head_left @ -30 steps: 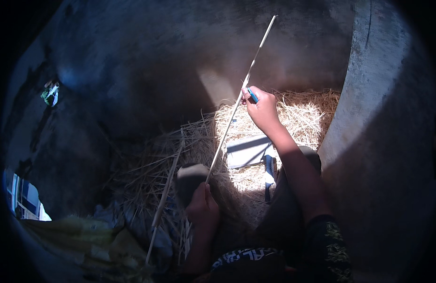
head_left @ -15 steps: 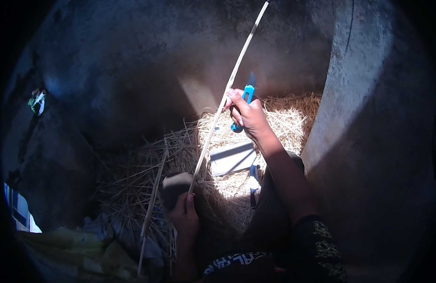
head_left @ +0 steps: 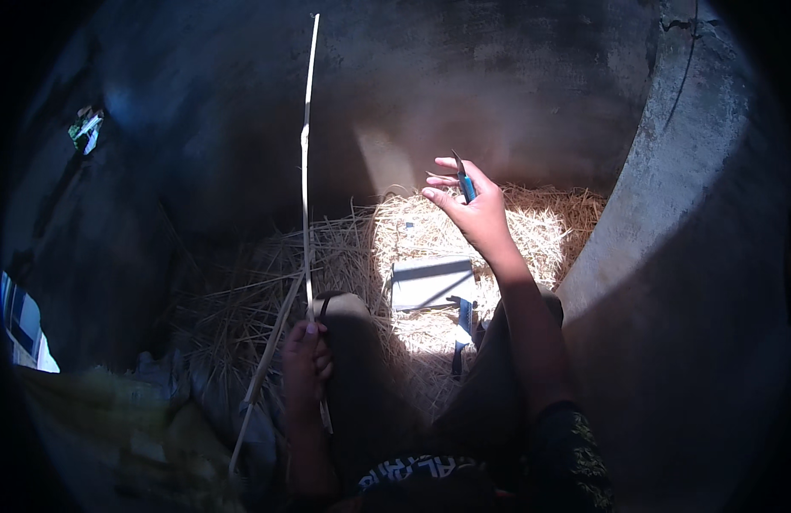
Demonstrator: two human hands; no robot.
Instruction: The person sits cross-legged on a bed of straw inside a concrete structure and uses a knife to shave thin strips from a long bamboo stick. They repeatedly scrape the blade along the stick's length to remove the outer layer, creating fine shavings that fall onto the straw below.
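Note:
My left hand (head_left: 305,352), closed low by my left knee, grips the lower part of a long thin pale stick (head_left: 306,188). The stick stands nearly upright, with a knot partway up. To the right, over the sunlit straw, is my right hand (head_left: 484,218), apart from the stick. It holds a blue utility knife (head_left: 467,188) between thumb and palm, blade upward, with the fingers partly extended.
Loose straw (head_left: 532,231) covers the floor before me. On it lie a pale rectangular slab (head_left: 434,286) and a dark narrow tool (head_left: 461,338). A second stick (head_left: 263,372) leans at left near a yellowish cloth (head_left: 113,419). A curved concrete wall (head_left: 498,85) surrounds this spot.
My right hand has come off the stick and moved right, turning the knife. My left hand has shifted left and swung the stick from a rightward slant to nearly upright.

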